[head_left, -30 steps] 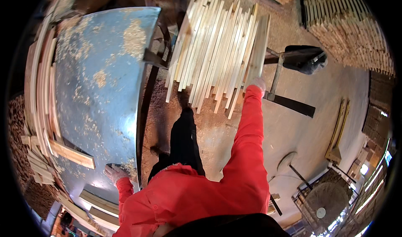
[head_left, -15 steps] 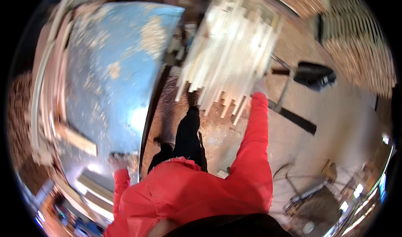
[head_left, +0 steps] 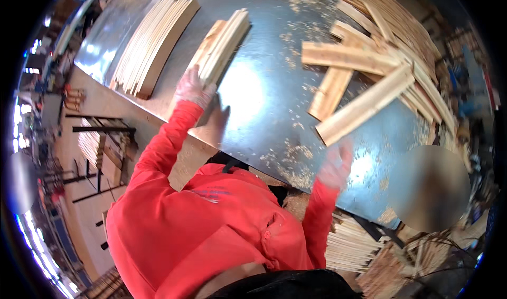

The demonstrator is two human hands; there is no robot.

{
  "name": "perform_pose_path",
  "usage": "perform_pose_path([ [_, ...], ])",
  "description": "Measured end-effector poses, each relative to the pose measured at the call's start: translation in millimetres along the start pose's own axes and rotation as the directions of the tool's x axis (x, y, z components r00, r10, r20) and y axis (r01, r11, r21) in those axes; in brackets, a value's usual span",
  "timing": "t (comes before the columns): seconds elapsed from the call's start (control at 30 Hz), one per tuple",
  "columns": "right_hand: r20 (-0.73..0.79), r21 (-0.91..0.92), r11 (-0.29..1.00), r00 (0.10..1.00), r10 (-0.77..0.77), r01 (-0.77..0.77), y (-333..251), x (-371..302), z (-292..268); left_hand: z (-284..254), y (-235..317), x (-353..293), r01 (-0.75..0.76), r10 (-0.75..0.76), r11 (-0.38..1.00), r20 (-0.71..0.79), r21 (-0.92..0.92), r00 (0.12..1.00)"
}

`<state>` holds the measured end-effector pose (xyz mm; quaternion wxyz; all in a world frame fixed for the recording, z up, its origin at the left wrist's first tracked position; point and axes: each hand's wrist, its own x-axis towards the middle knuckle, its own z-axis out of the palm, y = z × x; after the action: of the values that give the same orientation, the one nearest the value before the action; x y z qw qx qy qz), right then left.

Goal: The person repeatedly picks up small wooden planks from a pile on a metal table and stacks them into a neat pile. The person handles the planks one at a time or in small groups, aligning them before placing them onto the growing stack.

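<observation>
The fingers of the left hand (head_left: 194, 87) lay over the near end of a small bundle of pale, narrow wooden strips (head_left: 226, 45), though whether they gripped it could not be told; those of the right hand (head_left: 336, 167) were blurred, their spread unclear, just beside a long, flat, pale wooden board (head_left: 364, 106); farther left, a larger stack of pale wooden strips (head_left: 156, 45) already looked lined up, while crossed, yellowish wooden boards (head_left: 330, 94) at right seemed unsorted; all rested on a shiny, blue-grey bench (head_left: 272, 127) strewn with fine wood shavings (head_left: 297, 164); beyond were a tan floor (head_left: 87, 214) and a dark metal stand (head_left: 108, 129).
</observation>
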<state>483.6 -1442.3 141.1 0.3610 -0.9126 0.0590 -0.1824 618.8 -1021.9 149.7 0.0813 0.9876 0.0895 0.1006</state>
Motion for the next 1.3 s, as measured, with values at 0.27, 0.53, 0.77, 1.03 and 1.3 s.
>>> perform_pose_path([
  [0.27, 0.552, -0.024, 0.946, 0.785, 0.283, -0.324, -148, 155, 249, 45, -171, 24, 0.685, -0.453, 0.669, 0.572, -0.288, 0.683],
  [0.53, 0.783, 0.413, 0.558, 0.594, 0.187, -0.720, -220, 61, 363, 34, -127, 33, 0.472, -0.295, 0.872, 0.631, -0.129, 0.717],
  [0.77, 0.753, -0.060, 0.996, 0.653, 0.086, -0.062, -198, 98, 287, 5, -78, 29, 0.346, -0.163, 0.922, 0.636, -0.174, 0.754],
  [1.03, -0.161, -0.436, 0.508, 0.620, 0.768, -0.743, 2, 169, 102, -2, -130, 15, 0.216, -0.136, 0.973, 0.565, -0.077, 0.814],
  [1.3, 0.304, 0.113, 0.975, 0.941, 0.147, -0.189, 24, 46, 142, -2, 30, 26, 0.083, 0.306, 0.548, 0.293, -0.832, 0.906],
])
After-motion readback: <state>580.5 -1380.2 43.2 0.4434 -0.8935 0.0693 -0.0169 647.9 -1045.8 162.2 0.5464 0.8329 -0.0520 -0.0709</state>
